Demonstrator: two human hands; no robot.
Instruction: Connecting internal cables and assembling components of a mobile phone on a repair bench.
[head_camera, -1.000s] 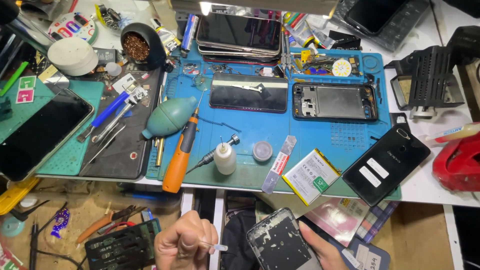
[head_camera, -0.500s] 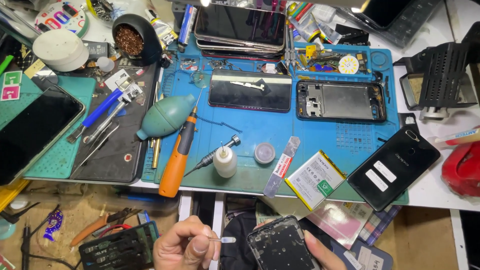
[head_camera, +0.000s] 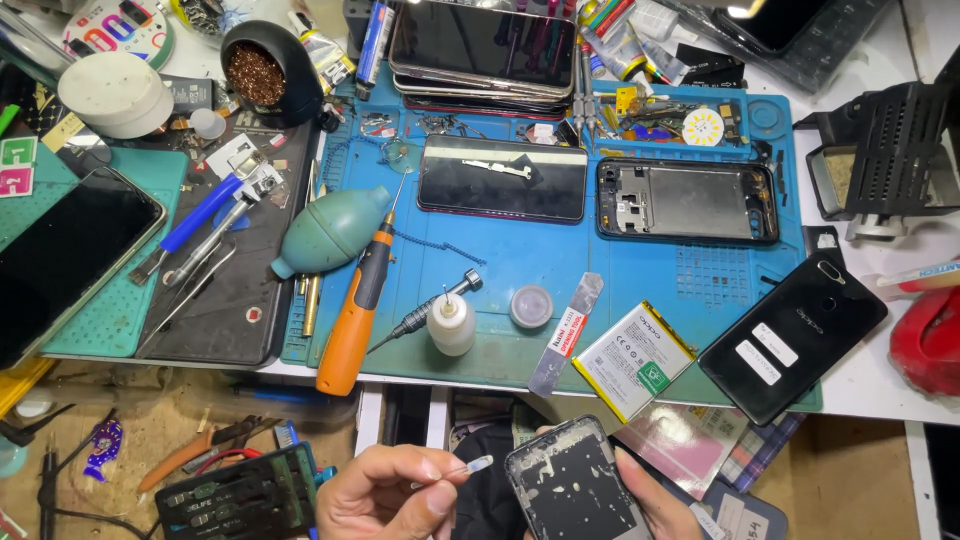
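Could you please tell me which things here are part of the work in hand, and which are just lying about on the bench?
In hand:
- phone panel, in the right hand
- small pale strip, pinched by the left hand

Lying about:
- orange screwdriver
- green air blower
- battery
- black back cover
- phone frame
- small white bottle

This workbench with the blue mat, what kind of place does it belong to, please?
Most likely a phone repair bench. An opened phone frame lies on the blue mat beside a loose battery and an orange screwdriver, and the right hand holds another stripped phone back.
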